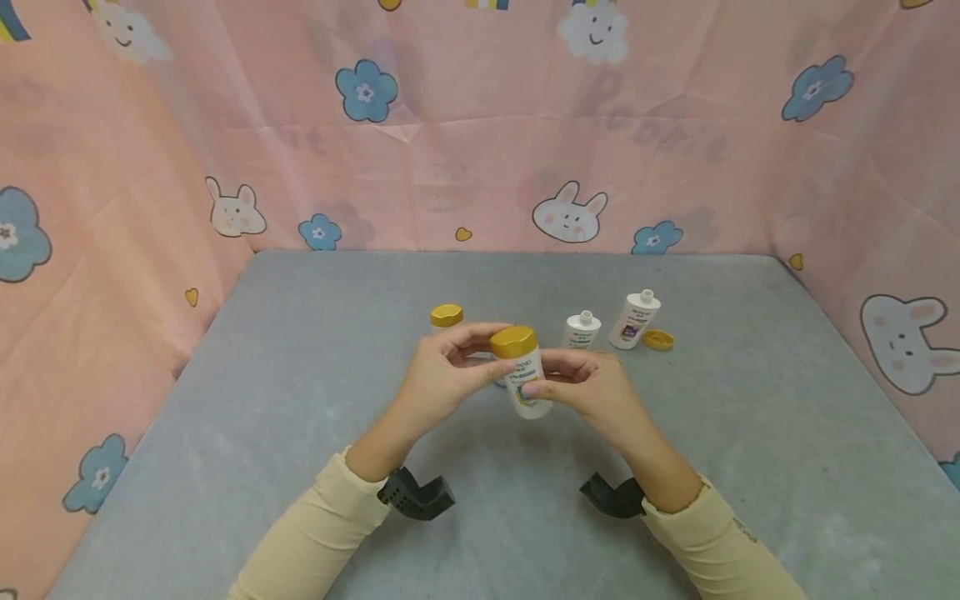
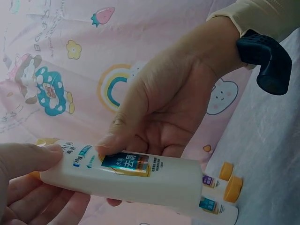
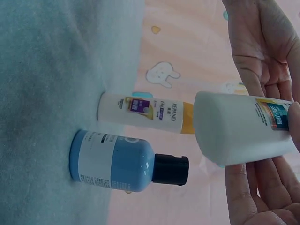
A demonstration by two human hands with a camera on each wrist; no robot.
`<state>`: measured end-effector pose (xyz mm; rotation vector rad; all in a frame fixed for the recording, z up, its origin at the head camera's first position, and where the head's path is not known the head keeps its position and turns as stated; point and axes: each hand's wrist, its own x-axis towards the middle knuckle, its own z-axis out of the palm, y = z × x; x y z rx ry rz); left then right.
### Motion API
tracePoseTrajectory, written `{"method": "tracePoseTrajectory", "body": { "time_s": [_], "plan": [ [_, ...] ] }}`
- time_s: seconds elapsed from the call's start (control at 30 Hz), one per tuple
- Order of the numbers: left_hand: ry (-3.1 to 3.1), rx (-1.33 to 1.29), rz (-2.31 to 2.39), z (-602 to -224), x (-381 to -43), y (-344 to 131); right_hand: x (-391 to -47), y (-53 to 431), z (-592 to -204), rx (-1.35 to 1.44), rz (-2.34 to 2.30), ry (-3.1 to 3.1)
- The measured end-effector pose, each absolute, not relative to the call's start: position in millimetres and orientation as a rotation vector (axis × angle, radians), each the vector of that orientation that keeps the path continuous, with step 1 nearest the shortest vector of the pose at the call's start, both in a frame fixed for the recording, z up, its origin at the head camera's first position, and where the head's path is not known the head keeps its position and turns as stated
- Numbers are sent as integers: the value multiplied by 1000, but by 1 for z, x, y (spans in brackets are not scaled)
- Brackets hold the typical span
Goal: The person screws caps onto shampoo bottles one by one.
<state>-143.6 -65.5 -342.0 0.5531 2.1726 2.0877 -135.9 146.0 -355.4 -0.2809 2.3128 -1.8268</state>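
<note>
A white shampoo bottle (image 1: 527, 392) with a gold cap (image 1: 514, 341) is held up between both hands, tilted a little in the head view. My left hand (image 1: 447, 367) grips it at the capped end, thumb across the front and fingers behind. Lower down the body, my right hand (image 1: 592, 385) grips it with the thumb over the label. The right wrist view shows the bottle's base pointing at the other bottles, its capped end out of frame. Two uncapped white bottles (image 1: 582, 331) (image 1: 636, 320) stand beyond my right hand.
Behind my left hand stands a gold-capped white bottle (image 3: 143, 112), mostly hidden in the head view. Beside it is a blue bottle (image 3: 112, 159) with a black top (image 3: 170, 169). A loose gold cap (image 1: 658, 340) lies on the grey table (image 1: 750, 433). Pink patterned cloth (image 1: 450, 167) surrounds it.
</note>
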Motion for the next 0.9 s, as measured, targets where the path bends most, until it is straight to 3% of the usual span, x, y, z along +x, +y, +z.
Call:
{"method": "tracePoseTrajectory", "body": {
  "time_s": [0.9],
  "plan": [
    [2762,217,1922,-323,-171,-154,-142,146,-361,-291,-1800,2270]
  ]
}}
